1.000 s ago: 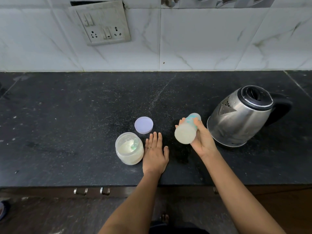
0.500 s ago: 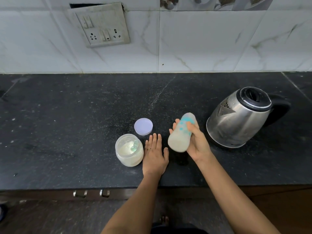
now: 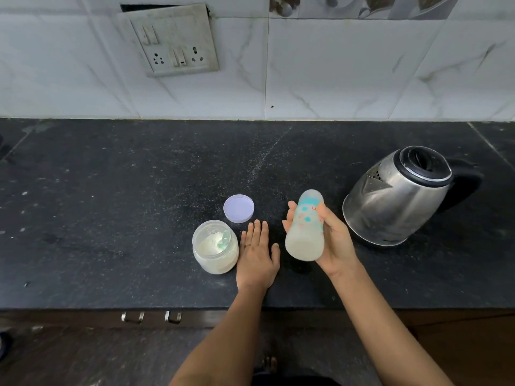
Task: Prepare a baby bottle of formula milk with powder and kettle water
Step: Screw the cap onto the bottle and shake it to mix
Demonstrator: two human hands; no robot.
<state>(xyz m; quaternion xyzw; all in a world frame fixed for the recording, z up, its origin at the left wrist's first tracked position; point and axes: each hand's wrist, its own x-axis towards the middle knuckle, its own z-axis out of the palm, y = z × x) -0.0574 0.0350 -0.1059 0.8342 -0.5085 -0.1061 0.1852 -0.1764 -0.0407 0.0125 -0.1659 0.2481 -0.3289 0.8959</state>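
Baby bottle of milky liquid held tilted just right of the frame's centre, above the black bench.

Right hand wraps its fingers and thumb round the bottle's printed body, base toward the lower edge of the frame, top pointing up the frame. Left hand lies flat and released on the bench, palm down, fingers straight, a ring on one finger. Just left of it stands an open powder jar with a pale green scoop inside; its round lid lies on the bench just above. A steel electric kettle with a black handle stands at the right, close beside the bottle. A switch-and-socket plate sits on the marbled wall tiles at upper left.
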